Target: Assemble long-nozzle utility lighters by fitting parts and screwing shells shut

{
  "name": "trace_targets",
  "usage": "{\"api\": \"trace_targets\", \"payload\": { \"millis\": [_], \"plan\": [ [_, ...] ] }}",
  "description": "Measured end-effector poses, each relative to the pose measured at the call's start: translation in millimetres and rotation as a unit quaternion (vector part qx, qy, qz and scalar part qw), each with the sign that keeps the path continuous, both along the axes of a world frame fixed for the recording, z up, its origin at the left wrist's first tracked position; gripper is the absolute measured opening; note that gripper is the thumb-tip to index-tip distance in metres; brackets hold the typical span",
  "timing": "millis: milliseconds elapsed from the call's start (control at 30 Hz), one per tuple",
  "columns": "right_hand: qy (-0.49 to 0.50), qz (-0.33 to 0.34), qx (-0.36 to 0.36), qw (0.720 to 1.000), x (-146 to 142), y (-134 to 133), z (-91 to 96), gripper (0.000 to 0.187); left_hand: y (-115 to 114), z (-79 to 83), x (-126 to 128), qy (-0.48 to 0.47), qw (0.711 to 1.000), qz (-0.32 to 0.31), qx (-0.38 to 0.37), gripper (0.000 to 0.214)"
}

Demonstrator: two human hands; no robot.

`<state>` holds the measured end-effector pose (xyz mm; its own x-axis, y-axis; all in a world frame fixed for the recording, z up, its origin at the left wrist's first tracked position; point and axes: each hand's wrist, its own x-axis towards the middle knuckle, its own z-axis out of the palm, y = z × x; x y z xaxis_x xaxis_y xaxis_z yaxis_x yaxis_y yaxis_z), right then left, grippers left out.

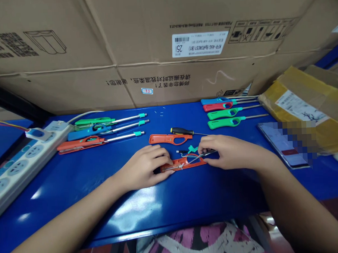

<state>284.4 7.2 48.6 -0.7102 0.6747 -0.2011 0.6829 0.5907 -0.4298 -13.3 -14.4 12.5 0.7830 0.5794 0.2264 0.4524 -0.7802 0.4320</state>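
An opened orange lighter body lies on the blue table between my hands, with thin wires and a teal part showing inside it. My left hand is closed over its left end, pressing it down. My right hand pinches the thin metal tube at the body's right end. The orange cover half lies just behind, beside a black-handled screwdriver.
Three long lighters in green, blue and orange lie at the back left by a white power strip. Several more lighters lie at the back right. Cardboard boxes wall the rear; a yellow-taped parcel and a phone sit right.
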Motion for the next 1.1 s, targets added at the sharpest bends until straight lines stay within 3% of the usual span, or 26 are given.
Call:
{"api": "trace_targets", "payload": {
  "millis": [133,333,767,1100],
  "plan": [
    [0.004,-0.017,-0.035,0.999,5,3,-0.3,0.01,1,1.0,-1,0.0,1.0,0.003,0.0,0.014],
    [0.029,-0.024,-0.032,0.999,4,5,1.9,0.007,6,5.2,-7,0.031,0.999,0.025,-0.004,0.019],
    [0.05,0.011,0.141,0.989,-3,10,-13.4,0.021,14,11.2,-18,0.05,0.998,0.04,0.009,0.017],
    [0.064,0.009,0.15,0.987,-5,9,-15.9,0.019,17,13.2,-22,0.057,0.997,0.041,0.01,0.017]
  ]
}}
